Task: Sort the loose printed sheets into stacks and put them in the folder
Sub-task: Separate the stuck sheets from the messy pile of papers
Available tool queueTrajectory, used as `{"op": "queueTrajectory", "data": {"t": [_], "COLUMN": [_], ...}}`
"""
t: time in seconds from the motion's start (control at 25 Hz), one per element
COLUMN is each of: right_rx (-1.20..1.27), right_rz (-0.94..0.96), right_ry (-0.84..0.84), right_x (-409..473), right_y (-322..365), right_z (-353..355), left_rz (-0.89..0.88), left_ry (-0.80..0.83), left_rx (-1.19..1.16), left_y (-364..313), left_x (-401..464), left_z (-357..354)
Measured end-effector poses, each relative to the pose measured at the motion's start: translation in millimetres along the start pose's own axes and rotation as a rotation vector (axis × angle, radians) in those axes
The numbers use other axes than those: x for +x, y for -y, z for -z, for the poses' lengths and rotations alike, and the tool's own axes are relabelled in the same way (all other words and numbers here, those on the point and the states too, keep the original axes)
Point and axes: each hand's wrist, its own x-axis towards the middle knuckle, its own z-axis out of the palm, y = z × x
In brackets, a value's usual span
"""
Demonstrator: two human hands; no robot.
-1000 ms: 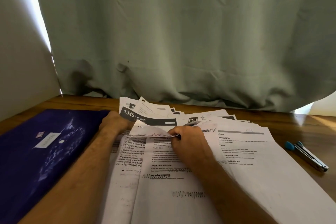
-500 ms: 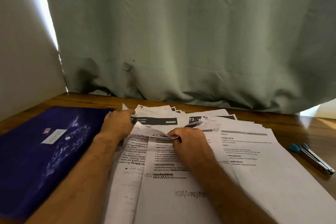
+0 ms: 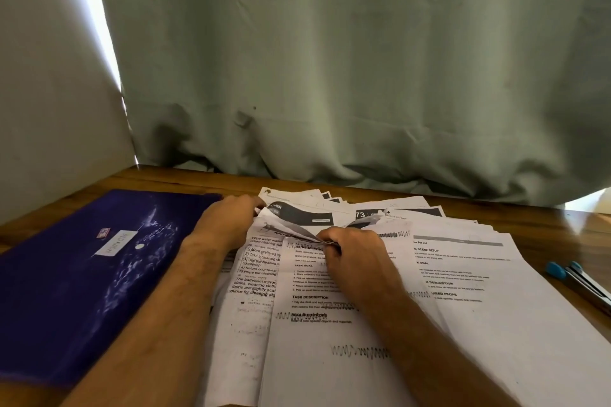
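Note:
Loose printed sheets (image 3: 463, 274) lie spread over the wooden table (image 3: 185, 180), overlapping one another. A dark blue folder (image 3: 82, 274) with a white label lies flat to their left. My left hand (image 3: 228, 221) grips the left edge of a sheet with a dark header band (image 3: 297, 213), which is lifted and bent. My right hand (image 3: 357, 251) pinches the crumpled top edges of sheets in the middle of the pile. Both forearms reach in from the bottom of the view.
A stapler with blue tips (image 3: 578, 281) lies on the table at the right edge. A pale green curtain (image 3: 330, 76) hangs right behind the table's far edge. A light wall panel (image 3: 49, 109) stands at the left.
My left hand has moved right along the top of the pile and taken the dark-banded sheet's edge, which now curls up. My right hand has stayed pinching the sheets.

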Motion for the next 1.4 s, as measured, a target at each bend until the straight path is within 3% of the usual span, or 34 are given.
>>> {"op": "queueTrajectory", "data": {"t": [0.2,0.32,0.4,0.52,0.64,0.88,1.08,1.28,1.4], "right_rx": [0.004,0.055,0.094,0.118,0.142,0.157,0.169,0.395,0.404], "right_rz": [-0.01,-0.005,-0.02,-0.066,-0.107,-0.141,-0.162,-0.134,-0.035], "right_ry": [0.031,-0.003,0.003,0.045,0.048,-0.004,0.015,-0.128,-0.326], "right_x": [1,-1,-1,4,2,3,6,0,-4], "right_y": [1,0,1,2,4,-1,1,6,3], "right_z": [2,4,5,7,6,-2,-3,17,50], "left_rz": [-0.005,0.078,0.171,0.171,0.172,0.058,-0.151,-0.306,-0.383], "left_ry": [-0.065,-0.122,-0.158,-0.238,-0.341,-0.647,-0.86,-0.966,-0.996], "left_rx": [-0.689,-0.892,-0.858,-0.771,-0.834,-0.731,-0.694,-0.665,-0.657], "left_y": [-10,-6,-5,-9,-21,-43,-68,-99,-114], "left_x": [-8,-10,-11,-10,-11,-11,-15,-21,-30], "left_z": [11,19,19,16,20,63,123,166,186]}}
